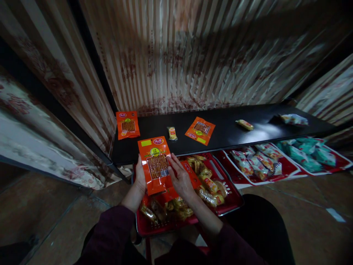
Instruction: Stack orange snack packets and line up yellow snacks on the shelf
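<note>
An orange packet of brown snack sticks (156, 165) is upright between my hands above a red basket (234, 207). My left hand (140, 179) is closed on its left edge, the thumb along the side. On the right edge, my right hand (179, 179) holds the packet with its fingers at the border and lower front. Under my hands, the basket contains another orange packet (190, 173) and several yellow wrapped snacks (208, 184). The packet hides part of the basket and the shelf's front edge.
On the black shelf (154, 127) are two more orange packets (127, 126) (200, 131), small yellow wrapped snacks (172, 133) (245, 124) and a clear-wrapped item (293, 119). Red-and-white packets (256, 160) and green packets (311, 154) fill trays at right. A dark post (93, 62) stands left.
</note>
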The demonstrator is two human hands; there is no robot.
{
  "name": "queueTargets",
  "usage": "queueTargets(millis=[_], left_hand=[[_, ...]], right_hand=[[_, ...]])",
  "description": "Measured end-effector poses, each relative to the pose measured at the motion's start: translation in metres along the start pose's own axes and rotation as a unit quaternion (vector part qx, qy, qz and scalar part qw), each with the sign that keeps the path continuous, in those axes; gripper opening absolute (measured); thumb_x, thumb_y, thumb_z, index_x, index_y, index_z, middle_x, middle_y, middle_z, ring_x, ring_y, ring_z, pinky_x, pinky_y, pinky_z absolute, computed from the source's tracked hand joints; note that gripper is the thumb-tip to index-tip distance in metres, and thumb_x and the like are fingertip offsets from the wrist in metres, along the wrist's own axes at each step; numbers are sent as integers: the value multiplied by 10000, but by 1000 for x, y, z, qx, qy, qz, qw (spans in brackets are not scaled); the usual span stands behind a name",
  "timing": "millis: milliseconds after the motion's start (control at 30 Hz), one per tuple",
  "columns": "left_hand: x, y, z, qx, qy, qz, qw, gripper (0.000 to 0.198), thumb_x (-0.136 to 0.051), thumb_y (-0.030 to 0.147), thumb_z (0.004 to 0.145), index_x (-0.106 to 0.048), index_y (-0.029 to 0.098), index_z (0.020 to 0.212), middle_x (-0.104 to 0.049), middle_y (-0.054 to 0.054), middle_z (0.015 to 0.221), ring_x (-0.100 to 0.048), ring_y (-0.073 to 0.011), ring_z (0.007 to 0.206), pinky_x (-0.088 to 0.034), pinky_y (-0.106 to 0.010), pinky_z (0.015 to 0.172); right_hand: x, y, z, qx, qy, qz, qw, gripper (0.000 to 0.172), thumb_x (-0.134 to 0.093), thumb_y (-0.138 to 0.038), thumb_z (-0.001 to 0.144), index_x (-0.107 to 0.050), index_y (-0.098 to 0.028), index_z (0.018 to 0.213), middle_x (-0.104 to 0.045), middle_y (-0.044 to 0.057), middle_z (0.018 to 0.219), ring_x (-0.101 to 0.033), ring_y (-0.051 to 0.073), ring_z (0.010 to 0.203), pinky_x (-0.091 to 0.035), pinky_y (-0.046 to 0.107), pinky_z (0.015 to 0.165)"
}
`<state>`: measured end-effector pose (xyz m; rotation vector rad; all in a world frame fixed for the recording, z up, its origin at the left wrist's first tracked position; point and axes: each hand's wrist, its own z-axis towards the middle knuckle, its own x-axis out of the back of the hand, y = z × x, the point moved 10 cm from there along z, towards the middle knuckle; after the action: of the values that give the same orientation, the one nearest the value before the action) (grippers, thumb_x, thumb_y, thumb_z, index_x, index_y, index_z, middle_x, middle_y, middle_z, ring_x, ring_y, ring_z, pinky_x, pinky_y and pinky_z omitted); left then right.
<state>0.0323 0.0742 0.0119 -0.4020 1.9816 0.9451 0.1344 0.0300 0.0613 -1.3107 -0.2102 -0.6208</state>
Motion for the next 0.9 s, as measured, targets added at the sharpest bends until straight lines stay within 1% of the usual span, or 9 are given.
queueTargets(millis=[100, 300, 467, 533, 633, 700, 767, 833, 900], left_hand=[[2, 3, 2, -6, 5, -4, 1000, 750, -438, 738, 728, -635, 118, 1100, -697, -156, 1033, -568, -356, 1118, -432, -509, 955], [12, 14, 2, -33, 45, -38, 998, 617, -491, 650, 757, -648, 132, 1053, -718, -119, 964, -625, -311, 1035, -460, -479, 937], [16, 19, 5, -49, 55, -45, 996, 590, -485, 619, 769, -648, 134, 1062, -720, -113, 956, -628, -301, 1029, -477, -452, 924], [18, 21, 7, -58, 65, -63, 994, 547, -472, 576, 790, -650, 135, 1061, -722, -107, 944, -633, -289, 1021, -483, -435, 920], [21, 22, 10, -66, 75, -100, 990, 499, -467, 514, 803, -655, 120, 1045, -724, -108, 908, -643, -280, 998, -490, -426, 912], [23, 22, 13, -67, 78, -121, 987, 496, -466, 506, 802, -662, 104, 1017, -725, -115, 889, -650, -280, 977, -495, -424, 902], [26, 23, 14, -80, 84, -132, 984, 486, -473, 503, 800, -671, 99, 986, -727, -117, 882, -658, -274, 953, -500, -415, 896], [30, 26, 15, -109, 93, -131, 981, 458, -494, 490, 794, -676, 109, 972, -728, -105, 891, -664, -259, 937, -501, -395, 899], [34, 27, 17, -128, 103, -119, 979, 419, -528, 464, 780, -678, 123, 970, -729, -89, 895, -668, -244, 933, -498, -371, 906]], right_hand=[[2, 3, -1, 0, 7, -13, 1000, 441, -429, -399, 911, -546, -226, 1300, -474, 98, 1413, -443, 237, 1308, -360, 452, 1102], [0, 9, -6, -9, 24, -48, 999, 430, -444, -356, 907, -529, -235, 1311, -471, 102, 1414, -438, 257, 1307, -376, 497, 1074], [2, -13, -6, 73, 59, -116, 989, 414, -451, -238, 895, -543, -270, 1298, -391, 42, 1476, -244, 259, 1409, -299, 532, 1118], [-2, -23, -4, 105, 45, -124, 986, 425, -430, -189, 897, -544, -282, 1296, -425, 32, 1455, -257, 247, 1401, -318, 529, 1110], [-13, -35, 0, 134, 11, -132, 982, 413, -416, -169, 904, -558, -238, 1286, -542, 65, 1352, -354, 234, 1346, -373, 501, 1085], [-21, -40, 1, 141, -12, -144, 979, 382, -417, -201, 916, -582, -190, 1260, -585, 96, 1297, -410, 232, 1305, -398, 474, 1073], [-29, -43, 0, 139, -37, -163, 976, 390, -436, -278, 923, -576, -160, 1267, -560, 125, 1325, -416, 247, 1306, -394, 472, 1077], [-39, -45, -2, 131, -65, -180, 973, 482, -480, -393, 904, -522, -156, 1323, -480, 144, 1400, -369, 278, 1346, -370, 496, 1088], [-49, -46, -3, 116, -90, -188, 971, 650, -537, -506, 849, -431, -162, 1391, -386, 157, 1465, -307, 315, 1381, -350, 530, 1090]])
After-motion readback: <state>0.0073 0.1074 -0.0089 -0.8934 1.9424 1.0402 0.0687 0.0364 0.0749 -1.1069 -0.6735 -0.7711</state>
